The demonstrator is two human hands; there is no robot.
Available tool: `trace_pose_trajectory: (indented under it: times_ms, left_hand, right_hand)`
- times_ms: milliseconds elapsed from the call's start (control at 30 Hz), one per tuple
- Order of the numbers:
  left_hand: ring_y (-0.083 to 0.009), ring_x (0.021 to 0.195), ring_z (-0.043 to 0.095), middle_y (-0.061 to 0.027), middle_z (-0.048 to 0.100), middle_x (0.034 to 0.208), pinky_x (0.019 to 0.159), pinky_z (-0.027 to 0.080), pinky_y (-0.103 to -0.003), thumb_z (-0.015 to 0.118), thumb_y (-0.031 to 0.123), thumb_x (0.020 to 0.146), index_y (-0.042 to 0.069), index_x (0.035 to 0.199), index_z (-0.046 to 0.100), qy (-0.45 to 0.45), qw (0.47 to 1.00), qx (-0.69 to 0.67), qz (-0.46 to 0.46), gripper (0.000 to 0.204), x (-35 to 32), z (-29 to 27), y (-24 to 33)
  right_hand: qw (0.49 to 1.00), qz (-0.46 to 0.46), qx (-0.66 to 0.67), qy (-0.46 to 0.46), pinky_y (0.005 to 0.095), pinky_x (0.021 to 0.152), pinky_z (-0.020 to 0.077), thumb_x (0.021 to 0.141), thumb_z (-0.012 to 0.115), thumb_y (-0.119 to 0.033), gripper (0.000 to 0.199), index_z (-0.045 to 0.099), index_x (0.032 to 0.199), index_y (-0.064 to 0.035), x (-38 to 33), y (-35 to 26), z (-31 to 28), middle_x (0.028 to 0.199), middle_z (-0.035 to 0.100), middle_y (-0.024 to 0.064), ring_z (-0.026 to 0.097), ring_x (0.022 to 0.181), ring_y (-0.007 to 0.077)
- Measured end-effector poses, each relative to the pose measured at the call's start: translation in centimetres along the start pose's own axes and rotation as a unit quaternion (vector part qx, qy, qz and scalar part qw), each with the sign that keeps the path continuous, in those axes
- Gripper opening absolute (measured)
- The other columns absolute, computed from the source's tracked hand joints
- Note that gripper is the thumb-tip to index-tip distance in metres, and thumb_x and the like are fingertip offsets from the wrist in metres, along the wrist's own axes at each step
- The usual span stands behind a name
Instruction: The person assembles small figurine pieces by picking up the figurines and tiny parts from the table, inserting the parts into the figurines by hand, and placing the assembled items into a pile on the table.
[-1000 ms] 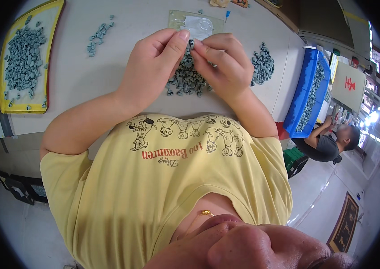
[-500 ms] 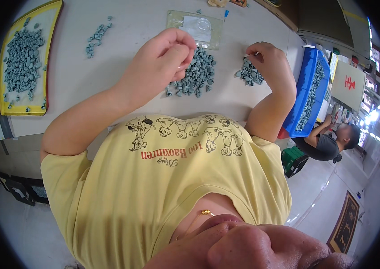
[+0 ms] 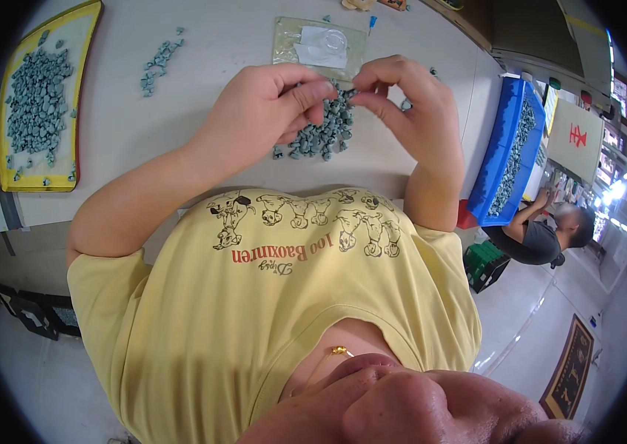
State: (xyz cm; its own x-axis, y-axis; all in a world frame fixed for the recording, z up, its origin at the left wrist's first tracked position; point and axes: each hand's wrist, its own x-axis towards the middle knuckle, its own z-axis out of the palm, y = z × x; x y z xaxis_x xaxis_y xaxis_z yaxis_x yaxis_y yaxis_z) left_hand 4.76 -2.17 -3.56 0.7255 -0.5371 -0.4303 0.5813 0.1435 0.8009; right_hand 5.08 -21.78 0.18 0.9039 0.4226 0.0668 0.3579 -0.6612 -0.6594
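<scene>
My left hand [image 3: 276, 103] is closed, thumb against curled fingers, over the upper left of a pile of small grey-green stones [image 3: 326, 137] on the table. My right hand [image 3: 410, 92] faces it from the other side, thumb and forefinger drawn together close to the left thumb tip. Whatever either pinch holds is too small to tell from the stones behind. A smaller group of stones [image 3: 406, 105] lies mostly hidden under my right hand. Just beyond the pile is a clear plastic bag [image 3: 282, 48] with a white paper on it.
At far left a yellow-rimmed tray [image 3: 90, 37] holds many stones. A loose line of stones [image 3: 154, 70] lies between tray and pile. A blue bin [image 3: 493, 148] of stones stands at right, with a co-worker [image 3: 528, 240] beyond it. A small blue-tipped item [image 3: 373, 24] lies behind the bag.
My right hand has moved left from the small stone group to the main pile, meeting my left hand. My left hand has shifted slightly, its thumb now reaching toward the right fingers.
</scene>
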Motion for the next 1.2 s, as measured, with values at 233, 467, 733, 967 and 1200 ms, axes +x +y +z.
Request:
trace_pose_trajectory:
  times_ms: [233,467,733,967,1200]
  left_hand:
    - [-0.0033,0.048,0.035,0.0013,0.051,0.064,0.043,0.031,-0.019,0.047,0.018,0.092,0.0,0.087,0.059,-0.061,0.998,0.009,0.004,0.022,-0.2,0.0,0.2]
    - [-0.0027,0.051,0.035,0.0027,0.048,0.065,0.045,0.031,-0.018,0.042,0.021,0.094,0.001,0.091,0.058,-0.069,0.997,-0.037,0.004,0.026,0.0,-0.2,-0.5]
    - [-0.0036,0.052,0.038,0.0028,0.049,0.064,0.046,0.034,-0.019,0.044,0.023,0.093,0.003,0.091,0.059,-0.034,0.997,0.048,0.043,0.025,-0.1,-0.2,0.0]
    - [-0.0034,0.051,0.038,0.0033,0.049,0.061,0.046,0.033,-0.02,0.049,0.023,0.091,0.004,0.088,0.059,-0.017,0.995,0.075,0.055,0.021,0.0,-0.6,-0.2]
    - [-0.0033,0.053,0.04,0.0032,0.048,0.063,0.048,0.036,-0.02,0.045,0.017,0.091,0.003,0.091,0.059,0.004,0.996,0.073,0.053,0.02,-0.1,-0.6,-0.3]
  right_hand:
    - [0.996,-0.062,0.036,0.057,0.0248,0.061,0.0473,0.066,0.07,0.003,0.021,0.06,0.084,-0.0013,0.0,-0.2,1.5,0.08,0.063,0.0067,0.059,0.067,0.0159]
    - [0.981,-0.169,-0.026,0.093,0.026,0.059,0.0484,0.07,0.066,0.003,0.022,0.065,0.092,-0.0018,0.2,0.3,2.6,0.08,0.063,0.0081,0.06,0.069,0.0191]
    - [0.983,-0.153,-0.011,0.102,0.0243,0.055,0.046,0.066,0.067,0.005,0.023,0.065,0.089,-0.0018,0.3,0.6,2.5,0.078,0.062,0.0078,0.058,0.066,0.0171]
    - [0.968,-0.213,-0.03,0.127,0.0238,0.05,0.0446,0.058,0.071,0.006,0.023,0.066,0.08,-0.002,0.7,0.9,2.6,0.07,0.06,0.0048,0.057,0.06,0.0153]
    - [0.927,-0.286,-0.16,0.179,0.0251,0.047,0.0421,0.055,0.073,0.004,0.025,0.064,0.077,-0.0044,1.9,3.0,2.1,0.068,0.057,0.0027,0.054,0.056,0.0148]
